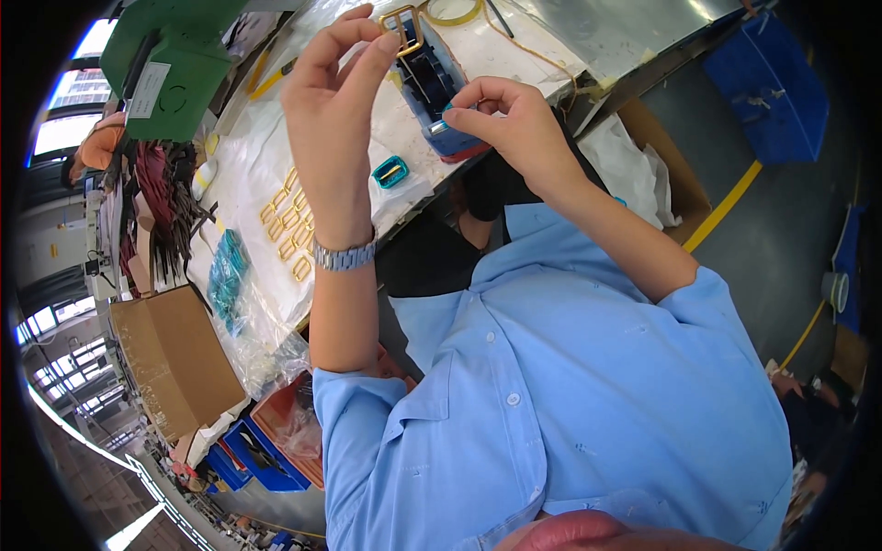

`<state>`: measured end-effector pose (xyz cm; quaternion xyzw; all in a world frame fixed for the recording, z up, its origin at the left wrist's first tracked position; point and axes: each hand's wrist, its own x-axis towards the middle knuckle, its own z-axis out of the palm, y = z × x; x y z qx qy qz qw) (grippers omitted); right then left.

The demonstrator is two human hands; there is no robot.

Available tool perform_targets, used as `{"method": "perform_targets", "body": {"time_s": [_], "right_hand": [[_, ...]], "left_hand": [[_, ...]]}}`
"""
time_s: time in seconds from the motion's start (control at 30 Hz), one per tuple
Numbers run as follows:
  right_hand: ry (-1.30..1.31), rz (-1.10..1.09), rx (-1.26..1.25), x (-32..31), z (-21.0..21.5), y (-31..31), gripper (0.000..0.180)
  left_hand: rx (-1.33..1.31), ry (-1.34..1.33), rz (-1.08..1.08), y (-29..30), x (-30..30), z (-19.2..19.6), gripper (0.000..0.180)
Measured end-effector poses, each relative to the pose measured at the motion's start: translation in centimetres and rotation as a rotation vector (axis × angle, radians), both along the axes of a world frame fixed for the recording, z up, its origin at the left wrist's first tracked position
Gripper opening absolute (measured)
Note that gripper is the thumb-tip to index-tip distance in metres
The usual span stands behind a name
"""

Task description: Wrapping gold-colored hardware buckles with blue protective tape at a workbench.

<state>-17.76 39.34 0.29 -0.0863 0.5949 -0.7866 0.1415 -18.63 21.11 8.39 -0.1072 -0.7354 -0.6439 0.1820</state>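
Raised over the far end of the table, my left hand (344, 101) pinches a gold rectangular buckle (404, 35) between thumb and forefinger. Just below it stands a blue tape dispenser (446, 138) with a dark roll inside. My right hand (510, 119) has thumb and forefinger closed at the dispenser's near end. A small teal bit shows at those fingertips, too small to name surely. Several gold buckles (292, 225) lie in rows on the white table covering, to the left of my left wrist. Between the hands' near side and the table edge sits a small teal case (390, 172) with a gold piece in it.
A clear bag of teal pieces (227, 280) lies on the table's left side. A green bin (175, 78) stands at the far left. Below the table are a cardboard box (175, 358) and an orange crate (289, 427). At right, a blue bin (767, 87) stands on the floor.
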Motion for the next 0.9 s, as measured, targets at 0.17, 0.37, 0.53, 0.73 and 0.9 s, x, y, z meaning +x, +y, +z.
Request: {"method": "perform_targets", "body": {"time_s": [0.17,0.37,0.53,0.73,0.9], "right_hand": [[-0.006,0.013,-0.138,2.4,1.4,1.3,0.013],[-0.177,0.191,-0.139,6.1,1.8,3.0,0.010],[-0.227,0.217,-0.127,6.8,0.3,2.9,0.012],[-0.190,0.237,-0.108,7.0,0.4,3.0,0.019],[-0.159,0.188,-0.118,7.0,0.2,3.1,0.018]], "left_hand": [[0.195,-0.272,-0.056,-1.8,5.8,1.5,0.015],[0.309,-0.570,-0.114,-0.4,10.5,0.6,0.012],[0.228,-0.688,-0.149,0.8,10.8,-0.7,0.014],[0.172,-0.713,-0.154,1.2,10.6,-1.8,0.014],[0.171,-0.724,-0.178,1.3,10.1,-2.0,0.016]]}}
